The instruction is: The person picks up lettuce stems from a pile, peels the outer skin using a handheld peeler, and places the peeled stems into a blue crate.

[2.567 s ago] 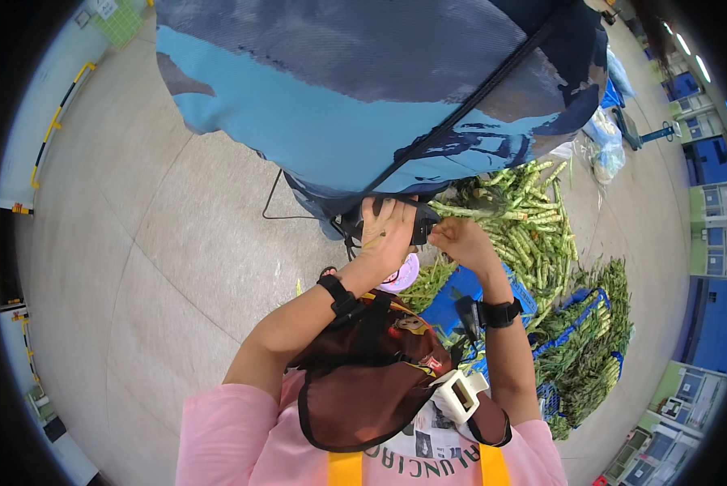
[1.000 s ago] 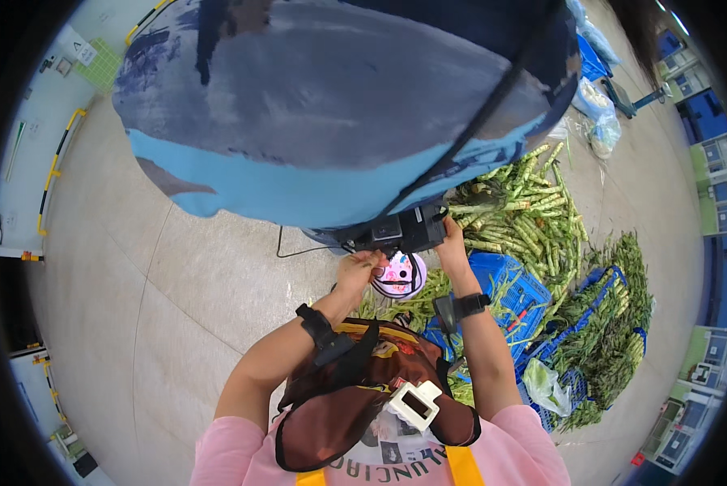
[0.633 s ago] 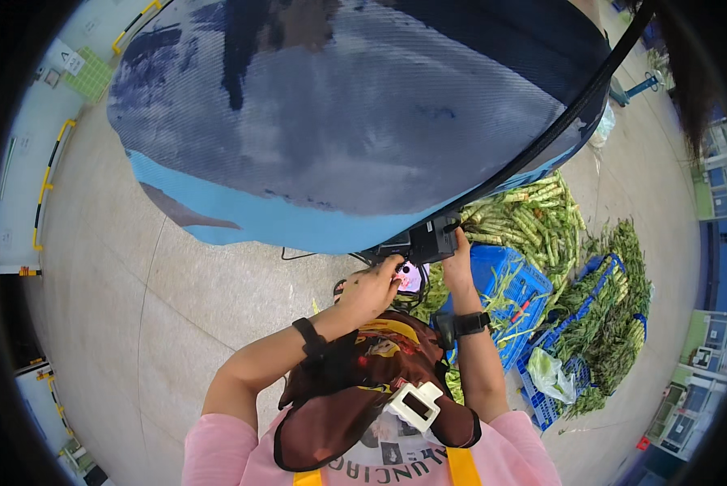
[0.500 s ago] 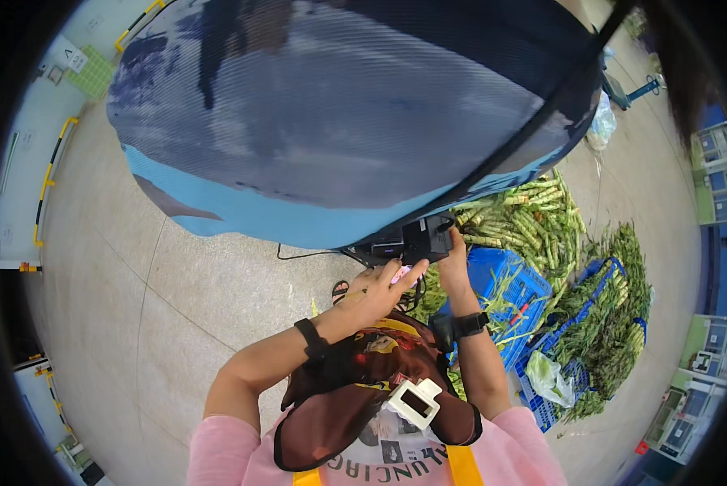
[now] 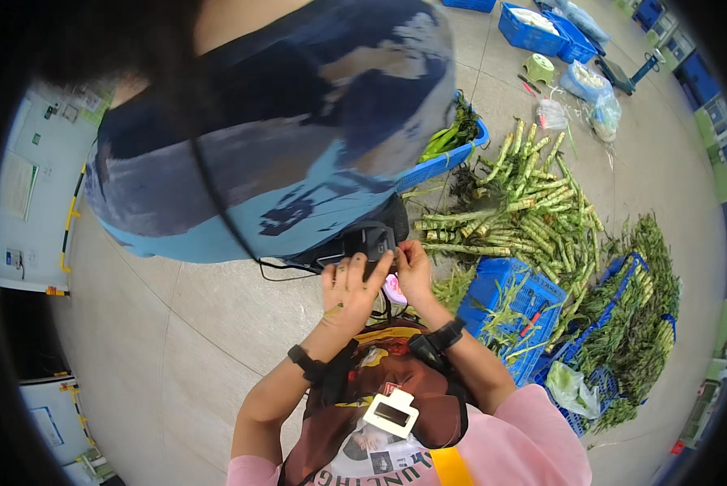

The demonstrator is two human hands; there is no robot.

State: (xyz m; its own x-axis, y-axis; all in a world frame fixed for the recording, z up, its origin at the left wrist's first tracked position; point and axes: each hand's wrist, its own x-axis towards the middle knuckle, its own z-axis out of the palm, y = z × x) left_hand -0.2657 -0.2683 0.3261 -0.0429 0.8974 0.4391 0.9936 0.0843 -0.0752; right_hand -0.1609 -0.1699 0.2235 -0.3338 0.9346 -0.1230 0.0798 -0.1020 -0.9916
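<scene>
A person in a blue patterned shirt point(image 5: 299, 146) stands close in front of me. At that person's waist sits a black boxy device point(image 5: 365, 243) with a thin black cable. My left hand point(image 5: 349, 292) lies on the device's near side, its fingers stretched out and spread. Beside it, my right hand point(image 5: 414, 275) is closed in a pinch at the device's right edge; what lies between the fingertips is hidden. Just below my hands a small pink-and-white object point(image 5: 393, 290) shows, with black straps near it.
On the floor to the right are a heap of pale green vegetable stalks point(image 5: 533, 211), a tipped blue crate point(image 5: 513, 304) and a leafy pile point(image 5: 655, 300). Farther off stand a blue basket of greens point(image 5: 444, 162), a green stool point(image 5: 539, 68) and blue crates point(image 5: 529, 31).
The other person has shifted left in view, uncovering more floor and crates. My left hand has moved onto the device with fingers spread; my right has gone from gripping its side to pinching its edge.
</scene>
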